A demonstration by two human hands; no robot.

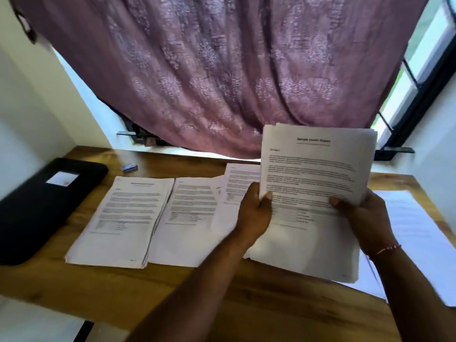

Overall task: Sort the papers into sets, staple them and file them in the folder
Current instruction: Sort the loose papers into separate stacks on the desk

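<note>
On the far left of the wooden desk [172, 287] lies a black folder [47, 206], closed and flat, with a white label [63, 179] on its cover. Behind it, toward the window sill, sits a small blue-and-white object [129, 167], too blurred to name. Just right of the folder rests a thick stack of printed papers [118, 223], face up, its sheet edges fanned a little along the right side. A thinner set of sheets [192, 218] lies touching that stack's right edge, and another printed page [240, 181] lies farther back, partly hidden by the person's left hand [256, 213]. That hand grips the left edge of a held sheaf of papers [318, 166], thumb pressed on the front page and fingers curled behind. The sheaf's upper half stands tilted up toward the camera, with a blurred heading at the top; its lower half spreads out toward the desk's near edge, and whether it touches the wood cannot be told. The right hand [365, 215] holds the sheaf's right edge likewise, thumb on top; a thin bracelet [388, 249] circles its wrist. More white paper [414, 230] lies at the far right. A mauve patterned curtain [222, 70] hangs behind the desk.
</note>
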